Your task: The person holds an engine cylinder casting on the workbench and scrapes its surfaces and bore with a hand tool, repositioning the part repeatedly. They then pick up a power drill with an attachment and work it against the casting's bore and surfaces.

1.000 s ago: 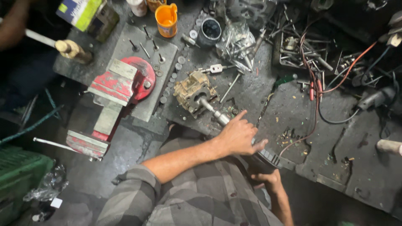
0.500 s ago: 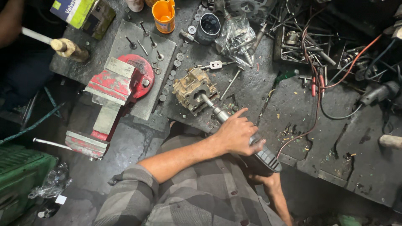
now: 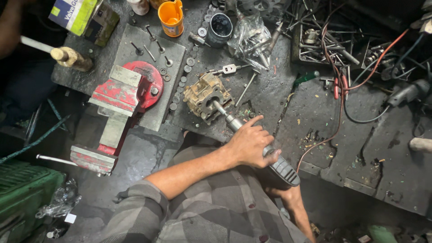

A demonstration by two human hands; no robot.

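Observation:
My left hand is closed around the middle of a long hand-held power tool with a grey ribbed rear grip. The tool's metal shaft runs up and left into a dirty brass-coloured metal housing lying on the dark workbench. My right hand reaches up from below. It sits just under the tool's rear end, with its fingers hidden by the tool. A plaid sleeve covers my left upper arm.
A red bench vise stands on a grey plate at the left, with washers and bolts scattered beside it. An orange cup, a dark can, a plastic bag of parts, red and black cables and a green crate surround the spot.
My left hand keeps its hold on the tool, whose tip stays in the housing. Only the view has shifted slightly.

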